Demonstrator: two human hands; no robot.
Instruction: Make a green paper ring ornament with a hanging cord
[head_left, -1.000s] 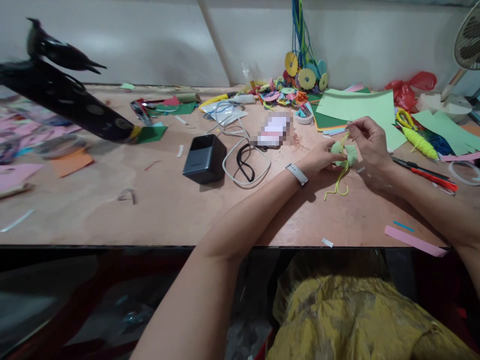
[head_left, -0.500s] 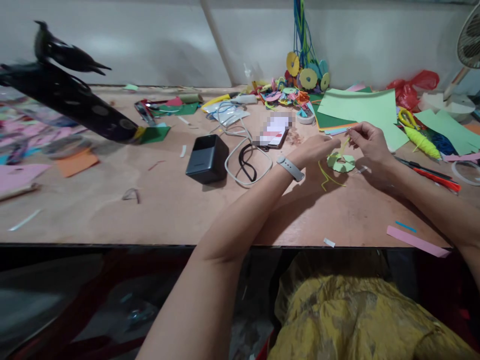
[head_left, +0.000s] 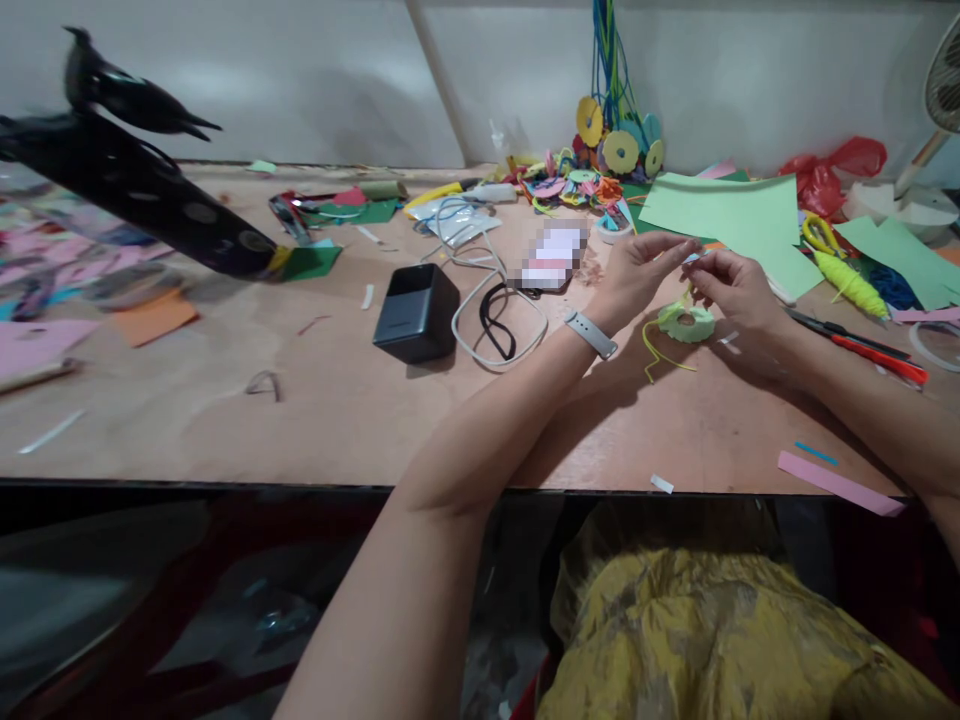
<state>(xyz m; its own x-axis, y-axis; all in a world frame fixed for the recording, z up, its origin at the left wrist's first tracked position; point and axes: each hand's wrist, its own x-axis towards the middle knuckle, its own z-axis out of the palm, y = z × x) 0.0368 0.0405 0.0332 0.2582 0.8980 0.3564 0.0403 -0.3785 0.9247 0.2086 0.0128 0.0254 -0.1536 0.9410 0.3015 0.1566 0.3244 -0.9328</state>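
left hand (head_left: 637, 275) fingers and right hand (head_left: 731, 290) fingers pinched on yellow cord (head_left: 686, 296), above green paper disc (head_left: 686, 323)

Pale plain wall (head_left: 300, 80) behind, wooden tabletop (head_left: 337, 400) with dark front edge, white fan (head_left: 941, 95) at far right, dim shadowed space beneath, soft indoor light

Craft workshop: a table (head_left: 337, 420) strewn with coloured paper sheets (head_left: 727, 215).

Head-worn view, downward (near table (head_left: 337, 420))
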